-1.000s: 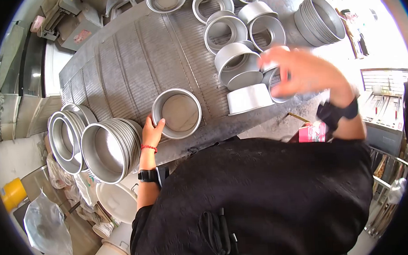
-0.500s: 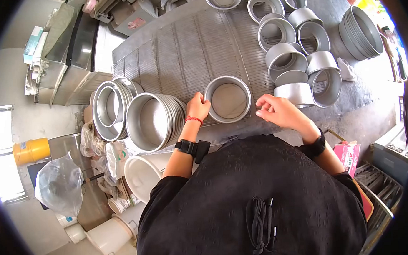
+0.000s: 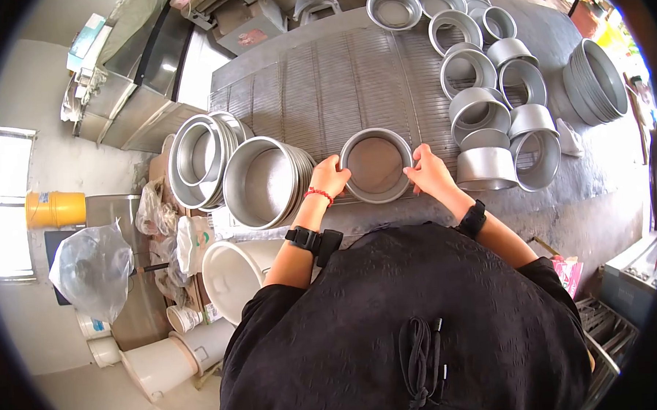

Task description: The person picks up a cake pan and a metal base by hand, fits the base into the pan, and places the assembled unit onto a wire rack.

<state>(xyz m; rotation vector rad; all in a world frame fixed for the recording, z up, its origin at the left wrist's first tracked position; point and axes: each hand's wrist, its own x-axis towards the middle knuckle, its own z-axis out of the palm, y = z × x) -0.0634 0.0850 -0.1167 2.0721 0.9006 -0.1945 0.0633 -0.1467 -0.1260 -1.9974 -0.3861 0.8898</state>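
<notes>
A round metal pan (image 3: 375, 166) lies on the grey ribbed table (image 3: 301, 89) in front of my body. My left hand (image 3: 330, 177) pinches its left rim, the fingers closed. On the other side, my right hand (image 3: 427, 170) grips the right rim between thumb and fingers. Just left of my left hand is a nested stack of large pans (image 3: 260, 182), tilted on its side. Beyond that stack leans another group of pans (image 3: 198, 159). Several metal rings and pans (image 3: 486, 169) stand right of my right hand.
A tall nested stack (image 3: 594, 83) leans at the far right. More round pans (image 3: 393, 10) sit along the back. Below the table's left edge are a white bucket (image 3: 232, 275), plastic bags (image 3: 93, 270) and a yellow bucket (image 3: 56, 209).
My right hand has moved left onto the pan's right rim, where it was apart from it before. The whole view has shifted, with the table contents appearing further right.
</notes>
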